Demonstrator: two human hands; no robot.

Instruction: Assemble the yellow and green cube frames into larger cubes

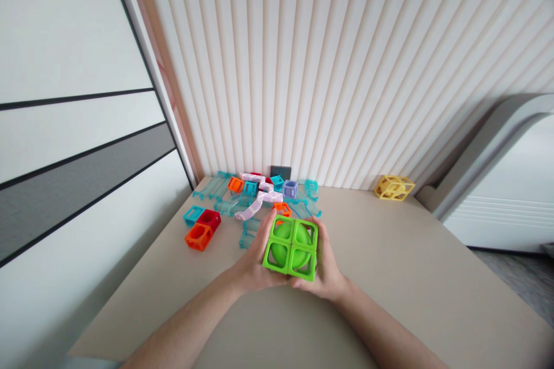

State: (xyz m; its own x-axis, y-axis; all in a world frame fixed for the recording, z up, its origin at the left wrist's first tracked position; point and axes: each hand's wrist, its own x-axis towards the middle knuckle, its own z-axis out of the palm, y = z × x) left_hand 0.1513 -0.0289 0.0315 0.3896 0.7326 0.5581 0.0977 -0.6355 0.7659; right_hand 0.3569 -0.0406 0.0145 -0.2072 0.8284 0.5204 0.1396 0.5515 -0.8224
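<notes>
A green cube-shaped frame block [291, 248], with square openings and a rounded green form inside, is held above the table between both hands. My left hand [255, 262] wraps its left side, thumb along the upper edge. On the opposite side, my right hand [326, 265] grips it with the fingers curled underneath. The block's underside is hidden. Just behind it lie an orange cube frame [282, 209] and a pale lilac zigzag track piece [255, 206], partly among clear teal track pieces [229, 206].
At the left, orange [198, 237], red [209, 219] and teal [193, 216] cube frames sit together. A yellow cube frame [395, 187] stands at the back right of the beige table [389, 277]. Behind are a ribbed wall [294, 69] and dark socket [281, 172].
</notes>
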